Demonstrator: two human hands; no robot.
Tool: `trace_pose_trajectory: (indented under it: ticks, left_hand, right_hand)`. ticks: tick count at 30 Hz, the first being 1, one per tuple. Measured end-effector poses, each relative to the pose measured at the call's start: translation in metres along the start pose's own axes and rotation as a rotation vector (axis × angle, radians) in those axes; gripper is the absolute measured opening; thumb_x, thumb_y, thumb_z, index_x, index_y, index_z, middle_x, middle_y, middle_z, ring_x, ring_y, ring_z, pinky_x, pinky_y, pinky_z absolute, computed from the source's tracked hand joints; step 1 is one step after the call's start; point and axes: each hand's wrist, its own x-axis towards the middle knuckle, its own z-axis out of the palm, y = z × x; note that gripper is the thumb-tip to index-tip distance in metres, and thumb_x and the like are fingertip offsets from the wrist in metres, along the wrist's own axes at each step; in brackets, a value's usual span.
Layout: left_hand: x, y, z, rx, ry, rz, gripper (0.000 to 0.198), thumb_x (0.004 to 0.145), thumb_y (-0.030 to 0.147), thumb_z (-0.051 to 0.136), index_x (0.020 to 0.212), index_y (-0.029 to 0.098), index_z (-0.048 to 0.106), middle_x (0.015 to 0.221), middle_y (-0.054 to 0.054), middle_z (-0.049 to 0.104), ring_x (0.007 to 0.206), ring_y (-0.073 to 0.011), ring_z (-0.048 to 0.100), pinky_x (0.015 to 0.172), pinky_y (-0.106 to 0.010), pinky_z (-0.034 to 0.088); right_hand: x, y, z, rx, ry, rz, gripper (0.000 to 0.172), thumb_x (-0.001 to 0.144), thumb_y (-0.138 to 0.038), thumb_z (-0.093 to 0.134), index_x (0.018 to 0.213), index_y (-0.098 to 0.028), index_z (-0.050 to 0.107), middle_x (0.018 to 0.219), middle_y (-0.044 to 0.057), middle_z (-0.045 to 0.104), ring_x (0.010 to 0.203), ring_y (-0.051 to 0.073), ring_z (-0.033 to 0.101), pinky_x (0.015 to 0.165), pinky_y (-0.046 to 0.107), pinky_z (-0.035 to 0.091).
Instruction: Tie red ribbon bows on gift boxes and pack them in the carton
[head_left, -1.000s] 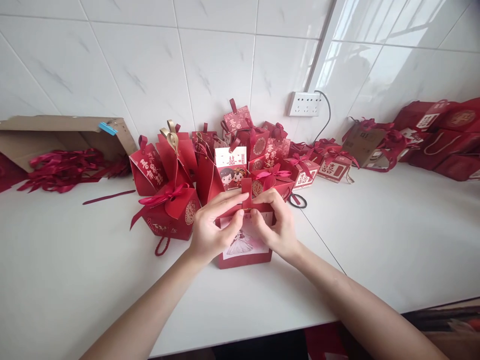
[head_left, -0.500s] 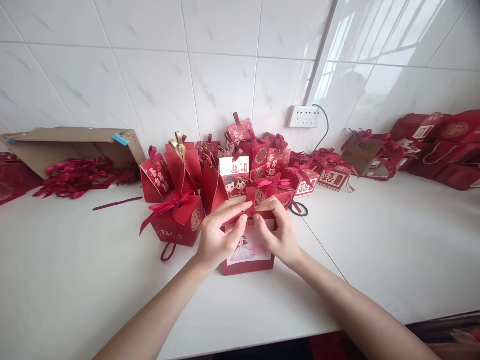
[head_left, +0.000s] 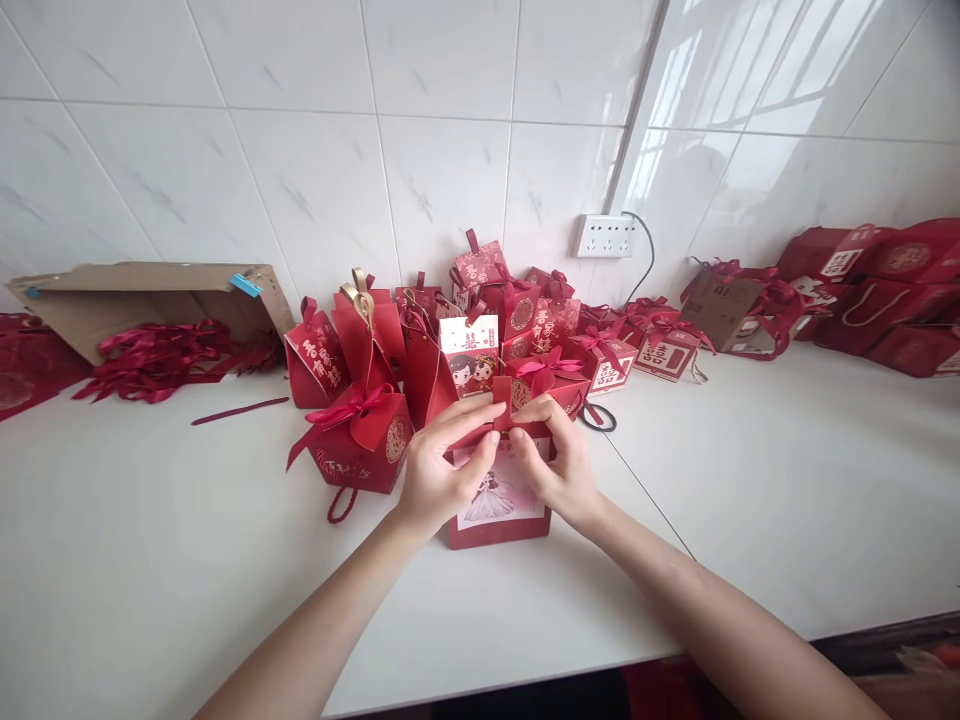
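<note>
A red gift box (head_left: pixel 499 530) with a pale picture of a figure in a wide gown stands upright on the white table, right in front of me. My left hand (head_left: pixel 450 460) pinches the top edge of this box from the left. From the right, my right hand (head_left: pixel 556 458) pinches the same top edge, thumb in front and fingers behind. Between the fingertips of both hands a narrow red strap (head_left: pixel 502 395) sticks up from the box top. The fingers cover part of the upper edge.
Behind the box crowd several red gift boxes (head_left: pixel 356 435) with bows. At left, an open cardboard box (head_left: pixel 150 275) holds dark red ribbons (head_left: pixel 161 350); a loose ribbon strip (head_left: pixel 240 410) lies nearby. A black ring (head_left: pixel 598 416) lies at right. More red boxes (head_left: pixel 911 255) stand far right.
Both hands keep their grip at the box top with hardly any movement. The view has shifted slightly, so the things at left appear a little further right.
</note>
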Motion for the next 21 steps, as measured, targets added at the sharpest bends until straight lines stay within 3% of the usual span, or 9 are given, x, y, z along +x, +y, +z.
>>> trace_pose_trajectory:
  ticks: [21]
  left_hand:
    - [-0.0002,0.0003,-0.0007,-0.03,-0.007,-0.006,0.025,0.08,0.013,0.06,0.103,0.018,0.069,0.107,-0.004,0.07,0.099,-0.0137,0.066,0.085,-0.018,0.055]
  right_hand:
    - [-0.0023,0.0023,0.0022,0.005,0.002,0.007,0.009,0.086,-0.013,0.047,0.085,-0.022,0.05,0.075,0.0,0.052,0.067,0.013,0.051,0.059,0.027,0.041]
